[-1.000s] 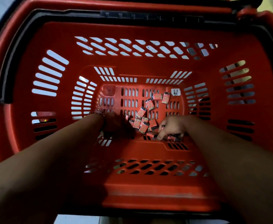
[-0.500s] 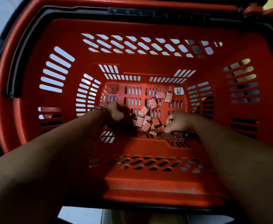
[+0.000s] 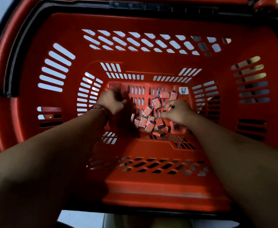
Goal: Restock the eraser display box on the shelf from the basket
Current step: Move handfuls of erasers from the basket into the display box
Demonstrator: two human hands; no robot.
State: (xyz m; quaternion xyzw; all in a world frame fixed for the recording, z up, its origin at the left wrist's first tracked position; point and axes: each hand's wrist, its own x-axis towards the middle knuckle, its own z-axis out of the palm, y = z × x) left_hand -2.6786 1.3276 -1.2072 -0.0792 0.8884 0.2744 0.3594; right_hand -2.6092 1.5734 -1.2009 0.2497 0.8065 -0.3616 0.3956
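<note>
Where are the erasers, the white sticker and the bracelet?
erasers (image 3: 149,124): head view, middle of the pile.
white sticker (image 3: 183,91): head view, on its handwritten number.
bracelet (image 3: 98,106): head view, band on left wrist.

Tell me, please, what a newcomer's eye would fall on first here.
The red slotted basket fills the view. On its floor, right of centre, lies a small pile of red-wrapped erasers. Both arms reach in: the right hand curls its fingers into the pile, and the left hand is curled just left of it.
</note>
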